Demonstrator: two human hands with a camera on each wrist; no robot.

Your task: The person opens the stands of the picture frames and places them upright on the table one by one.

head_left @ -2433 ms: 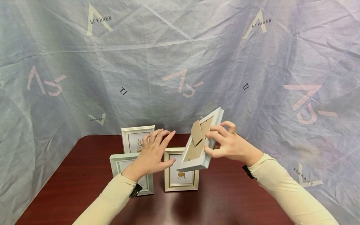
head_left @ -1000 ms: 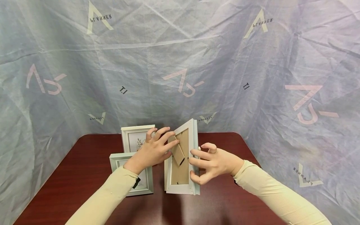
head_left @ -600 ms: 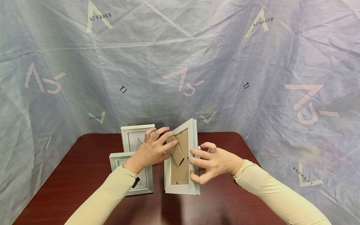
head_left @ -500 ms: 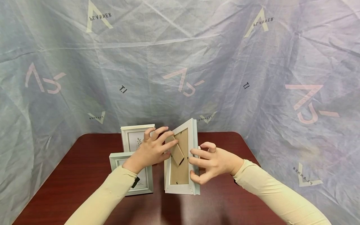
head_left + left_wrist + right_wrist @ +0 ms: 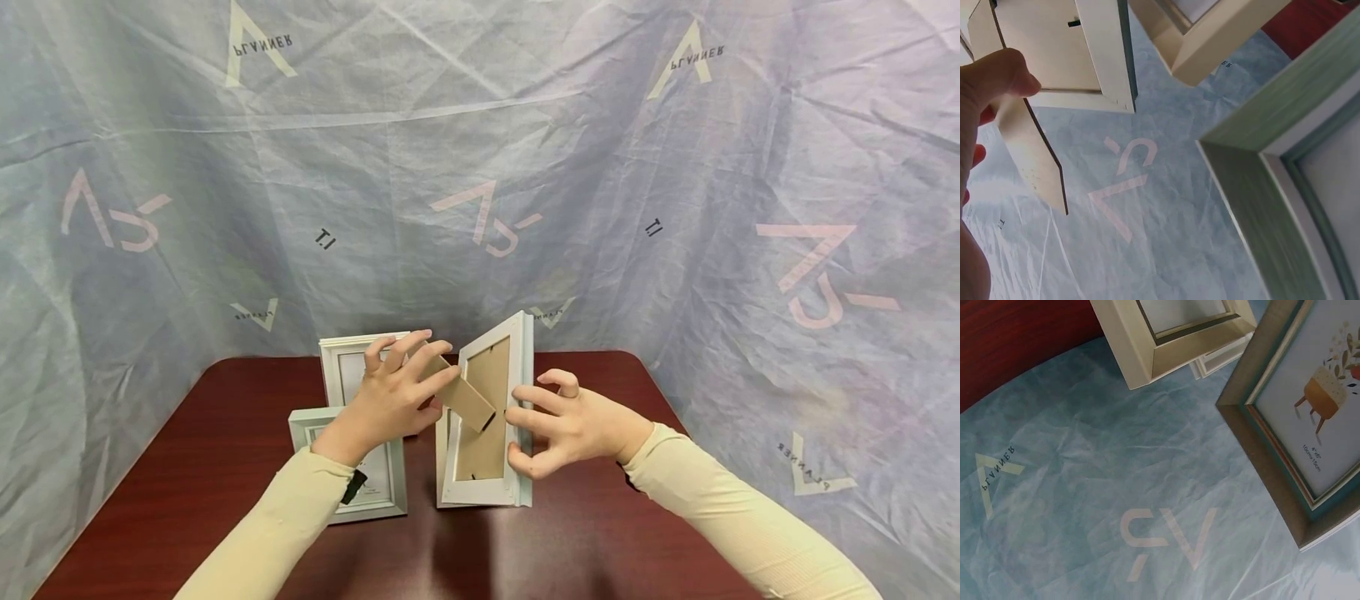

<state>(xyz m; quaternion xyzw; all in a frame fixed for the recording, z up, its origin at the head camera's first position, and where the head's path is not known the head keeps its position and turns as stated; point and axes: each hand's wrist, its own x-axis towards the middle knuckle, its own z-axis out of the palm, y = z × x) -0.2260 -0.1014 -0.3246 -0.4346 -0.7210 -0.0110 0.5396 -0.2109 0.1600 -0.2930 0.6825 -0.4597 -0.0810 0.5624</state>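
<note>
A pale picture frame point(image 5: 519, 375) is held up above the table with its brown backing toward me. My right hand point(image 5: 576, 425) grips its right edge. My left hand point(image 5: 386, 402) pinches the stand flap point(image 5: 471, 407) on the back, which juts out from the backing. In the left wrist view, the thumb lies over this flap point(image 5: 1029, 153). The right wrist view shows the held frame's front point(image 5: 1272, 464), with a potted-plant print inside; the right hand is out of that view.
On the red-brown table point(image 5: 180, 467), a pale green frame point(image 5: 399, 479) stands at the left, with a white frame point(image 5: 330, 371) behind it. A cream frame point(image 5: 442, 454) is mostly hidden behind the held one. Grey printed cloth point(image 5: 600, 183) hangs around the table.
The right hand brought the frame down and left, and the left hand took hold of its stand flap. Over the last half second the flap has swung out leftward from the backing.
</note>
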